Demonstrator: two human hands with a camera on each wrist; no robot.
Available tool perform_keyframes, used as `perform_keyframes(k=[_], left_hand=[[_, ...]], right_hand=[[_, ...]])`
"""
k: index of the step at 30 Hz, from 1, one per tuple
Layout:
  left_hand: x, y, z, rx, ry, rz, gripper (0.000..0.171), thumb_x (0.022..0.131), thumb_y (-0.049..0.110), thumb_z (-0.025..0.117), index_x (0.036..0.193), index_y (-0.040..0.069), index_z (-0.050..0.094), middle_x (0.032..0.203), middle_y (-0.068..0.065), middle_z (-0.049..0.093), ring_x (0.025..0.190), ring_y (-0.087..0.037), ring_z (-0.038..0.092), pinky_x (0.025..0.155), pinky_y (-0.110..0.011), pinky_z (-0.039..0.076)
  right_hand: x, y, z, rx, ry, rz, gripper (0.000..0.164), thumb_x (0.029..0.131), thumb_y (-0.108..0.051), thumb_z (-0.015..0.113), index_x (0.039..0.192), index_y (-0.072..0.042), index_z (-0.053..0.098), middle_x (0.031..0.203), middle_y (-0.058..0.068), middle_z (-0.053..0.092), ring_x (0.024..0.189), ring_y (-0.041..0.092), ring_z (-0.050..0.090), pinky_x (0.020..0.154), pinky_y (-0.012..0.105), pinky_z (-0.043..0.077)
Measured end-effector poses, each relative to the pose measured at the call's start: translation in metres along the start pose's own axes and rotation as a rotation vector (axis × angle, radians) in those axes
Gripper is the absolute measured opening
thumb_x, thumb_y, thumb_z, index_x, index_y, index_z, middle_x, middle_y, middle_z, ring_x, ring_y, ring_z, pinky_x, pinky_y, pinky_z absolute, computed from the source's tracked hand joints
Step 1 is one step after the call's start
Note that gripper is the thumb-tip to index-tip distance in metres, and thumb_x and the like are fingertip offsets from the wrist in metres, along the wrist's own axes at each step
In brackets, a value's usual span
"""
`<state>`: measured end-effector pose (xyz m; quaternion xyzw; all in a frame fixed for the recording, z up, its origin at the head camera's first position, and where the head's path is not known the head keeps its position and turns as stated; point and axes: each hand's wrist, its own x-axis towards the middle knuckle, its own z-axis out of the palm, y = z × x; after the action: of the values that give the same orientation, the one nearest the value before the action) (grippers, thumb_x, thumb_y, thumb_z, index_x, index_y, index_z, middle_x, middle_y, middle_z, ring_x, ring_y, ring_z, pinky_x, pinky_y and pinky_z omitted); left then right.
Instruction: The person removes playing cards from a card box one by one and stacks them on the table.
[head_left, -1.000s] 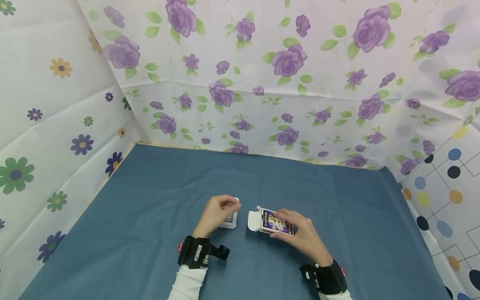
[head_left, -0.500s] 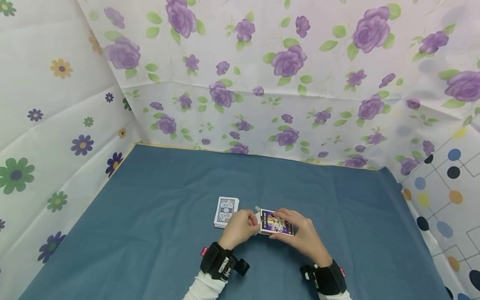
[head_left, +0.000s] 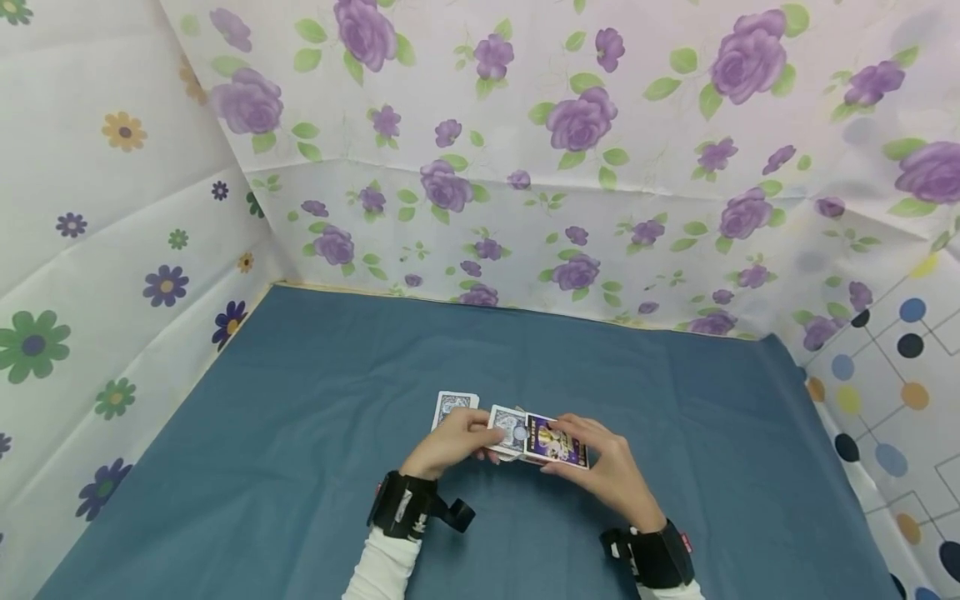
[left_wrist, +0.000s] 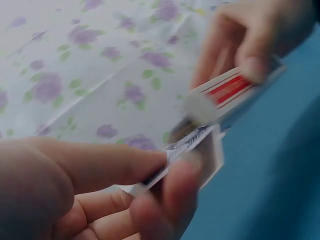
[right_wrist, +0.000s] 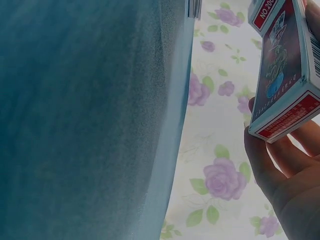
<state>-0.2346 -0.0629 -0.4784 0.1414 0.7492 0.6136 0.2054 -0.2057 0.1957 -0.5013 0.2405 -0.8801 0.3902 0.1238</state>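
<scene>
Between thumb and fingers, my left hand [head_left: 448,443] pinches blue-backed playing cards [head_left: 508,428] at the mouth of a card box [head_left: 557,441]. In the left wrist view the cards [left_wrist: 186,142] look blurred and lie in line with the box [left_wrist: 231,90]. My right hand [head_left: 606,468] grips the box by its long sides, printed face up, open end toward the left hand. The right wrist view shows the box's red-labelled end [right_wrist: 287,116] close to the fingers. Another deck of cards [head_left: 452,401] lies on the cloth, partly hidden behind my left hand.
A blue cloth [head_left: 337,375] covers the table. Flower-printed sheets [head_left: 510,242] rise at the back and left, and a dotted sheet [head_left: 885,417] stands at the right. Both wrists wear black camera straps [head_left: 401,506].
My left hand went from over the deck to the box's open end, then back left. Blue-backed cards now show between that hand and the box. My right hand has stayed in place.
</scene>
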Motion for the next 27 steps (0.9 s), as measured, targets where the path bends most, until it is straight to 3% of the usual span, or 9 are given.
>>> perform_keyframes(k=[5, 11, 18, 22, 27], left_hand=[[-0.006, -0.005, -0.022, -0.107, 0.005, -0.001, 0.027, 0.094, 0.013, 0.062, 0.108, -0.010, 0.062, 0.075, 0.000, 0.069, 0.069, -0.012, 0.064, 0.066, -0.026, 0.051], [-0.012, -0.010, -0.039, -0.198, 0.036, 0.013, 0.047, 0.092, 0.009, 0.063, 0.132, -0.011, 0.051, 0.108, -0.012, 0.069, 0.087, -0.008, 0.064, 0.082, -0.029, 0.053], [-0.014, -0.016, -0.048, -0.291, 0.104, -0.015, 0.049, 0.092, 0.009, 0.062, 0.134, -0.013, 0.047, 0.094, 0.006, 0.067, 0.084, -0.007, 0.059, 0.077, -0.024, 0.050], [-0.017, -0.018, -0.053, -0.309, 0.213, -0.058, 0.042, 0.094, 0.010, 0.061, 0.130, -0.010, 0.052, 0.086, 0.007, 0.064, 0.079, -0.009, 0.057, 0.076, -0.026, 0.048], [-0.018, -0.021, -0.060, -0.337, 0.417, -0.092, 0.031, 0.093, 0.013, 0.064, 0.118, -0.005, 0.059, 0.074, 0.006, 0.060, 0.071, -0.011, 0.053, 0.071, -0.026, 0.046]], right_hand=[[0.000, 0.000, 0.000, -0.009, 0.005, 0.002, 0.056, 0.071, -0.040, 0.083, 0.122, -0.027, 0.067, 0.122, -0.005, 0.066, 0.118, 0.020, 0.060, 0.095, 0.046, 0.049], [0.000, 0.000, 0.001, 0.004, 0.009, -0.003, 0.054, 0.071, -0.038, 0.084, 0.121, -0.026, 0.068, 0.121, -0.006, 0.066, 0.117, 0.019, 0.061, 0.092, 0.045, 0.050], [0.000, 0.000, 0.001, 0.003, 0.014, -0.004, 0.054, 0.071, -0.037, 0.085, 0.121, -0.026, 0.069, 0.121, -0.005, 0.067, 0.116, 0.019, 0.062, 0.091, 0.045, 0.050], [0.000, 0.001, 0.001, -0.006, 0.015, -0.008, 0.053, 0.071, -0.036, 0.085, 0.120, -0.025, 0.069, 0.121, -0.004, 0.067, 0.116, 0.020, 0.062, 0.091, 0.046, 0.050], [0.000, 0.002, 0.000, -0.002, 0.018, -0.007, 0.054, 0.071, -0.036, 0.085, 0.121, -0.026, 0.068, 0.121, -0.005, 0.067, 0.117, 0.020, 0.061, 0.092, 0.046, 0.050]])
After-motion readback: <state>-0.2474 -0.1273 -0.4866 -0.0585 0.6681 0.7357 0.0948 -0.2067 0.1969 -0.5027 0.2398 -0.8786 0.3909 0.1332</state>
